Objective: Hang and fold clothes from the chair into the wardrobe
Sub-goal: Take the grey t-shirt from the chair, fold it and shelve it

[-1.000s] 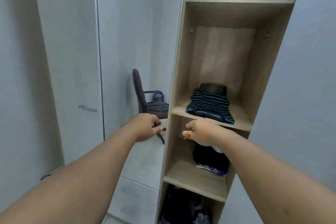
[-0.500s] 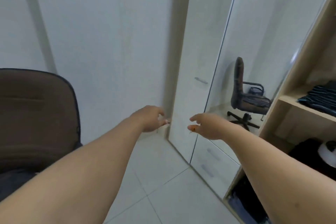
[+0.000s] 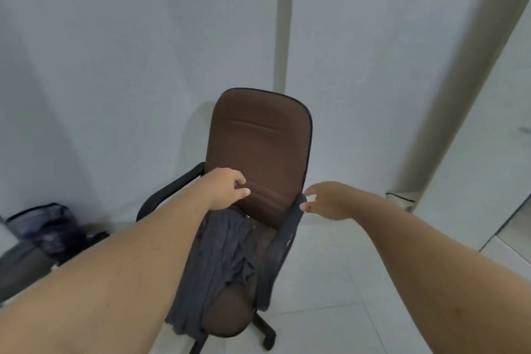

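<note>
- The fingers of the left hand (image 3: 227, 187) are loosely curled and hold nothing; the hand hangs in front of the lower chair back. The fingers of the right hand (image 3: 326, 200) are relaxed and slightly apart, thumb and forefinger parted, also holding nothing, just beside the chair's right armrest (image 3: 284, 236).
- Far left, on the floor by the wall, sits a dark bag (image 3: 46, 227) with some blurred contents; what is in it cannot be told.
- Next comes the left forearm, which crosses over the left edge of the seat and hides part of what lies there.
- In the middle stands the brown office chair (image 3: 260, 146), facing the camera. A dark grey garment (image 3: 221, 261) lies crumpled along the left half of the seat, running from the foot of the chair back to the front edge, where some of it hangs over.
- To the right are pale floor tiles (image 3: 339, 290) and, at the far edge, a white wardrobe door (image 3: 474, 152).
- Step in hand, as I judge it: reaching for the next piece of clothing on the chair. Only this one garment shows, so the chair looks nearly cleared.
- The next move calls for both hands to drop to the cloth; the left is the nearer. Taking it by two points near one end, such as a waistband or shoulders, would let it fall open instead of lifting as a bundle.
- Which kind of garment it is cannot be told, so hanging or folding must wait until it is shaken out.
</note>
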